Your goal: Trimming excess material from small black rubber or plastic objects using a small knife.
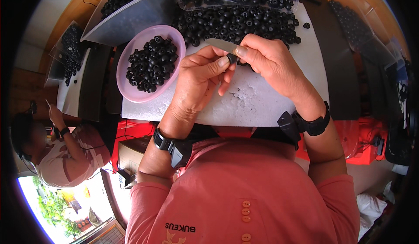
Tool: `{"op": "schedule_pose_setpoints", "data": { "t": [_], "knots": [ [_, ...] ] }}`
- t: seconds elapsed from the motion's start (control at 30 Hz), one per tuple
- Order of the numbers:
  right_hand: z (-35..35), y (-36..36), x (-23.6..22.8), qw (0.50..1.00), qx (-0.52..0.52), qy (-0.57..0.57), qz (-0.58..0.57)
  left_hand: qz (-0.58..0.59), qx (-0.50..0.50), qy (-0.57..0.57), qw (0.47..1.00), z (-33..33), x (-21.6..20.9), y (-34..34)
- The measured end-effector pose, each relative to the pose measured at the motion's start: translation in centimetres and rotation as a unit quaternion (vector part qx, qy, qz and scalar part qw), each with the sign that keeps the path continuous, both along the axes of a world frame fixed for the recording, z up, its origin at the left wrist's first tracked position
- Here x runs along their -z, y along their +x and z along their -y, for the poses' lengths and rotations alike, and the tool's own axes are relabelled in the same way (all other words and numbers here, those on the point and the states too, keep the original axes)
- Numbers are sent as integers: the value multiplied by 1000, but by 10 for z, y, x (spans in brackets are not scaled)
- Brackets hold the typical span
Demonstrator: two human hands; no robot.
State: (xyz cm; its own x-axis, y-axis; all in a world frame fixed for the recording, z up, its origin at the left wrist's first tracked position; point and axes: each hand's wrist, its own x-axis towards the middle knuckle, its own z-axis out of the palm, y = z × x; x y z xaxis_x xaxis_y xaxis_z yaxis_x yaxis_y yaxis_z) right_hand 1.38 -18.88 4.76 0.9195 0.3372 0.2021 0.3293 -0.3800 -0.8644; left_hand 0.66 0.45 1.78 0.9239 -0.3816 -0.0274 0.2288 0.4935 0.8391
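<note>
White board (279, 106) spans the upper middle of the frame, a heap of black parts (235, 21) along its top and a pink bowl (124, 83) at its left. Near top centre, the left hand (192, 76) pinches one small black part (231, 58) between thumb and fingers; the right hand (275, 63) grips a flat blade (220, 45), fingers closed. Good blade work likely needs a firm pinch, short light strokes and the left thumb clear.

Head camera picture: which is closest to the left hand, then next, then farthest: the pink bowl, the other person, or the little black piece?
1. Little black piece: pinched at the left hand's fingertips.
2. Pink bowl: just left of that hand.
3. Other person: far left, well past the bowl.
</note>
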Motion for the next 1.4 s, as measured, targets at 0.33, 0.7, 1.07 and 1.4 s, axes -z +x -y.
{"op": "schedule_pose_setpoints", "data": {
  "t": [0.33,0.7,1.07,1.4],
  "knots": [
    [0,-1,-1,1000,-4,-4,-8,-16,-4,3,1000,0,-2,-2],
    [-1,-1,2,998,-20,-27,52,-31,-11,-4,999,-2,0,-1],
    [0,-2,0,994,-39,-51,84,-49,-12,11,999,-3,0,0],
    [-5,-7,5,986,-98,-42,126,-44,-13,-13,999,-5,-2,3]
  ]
}}
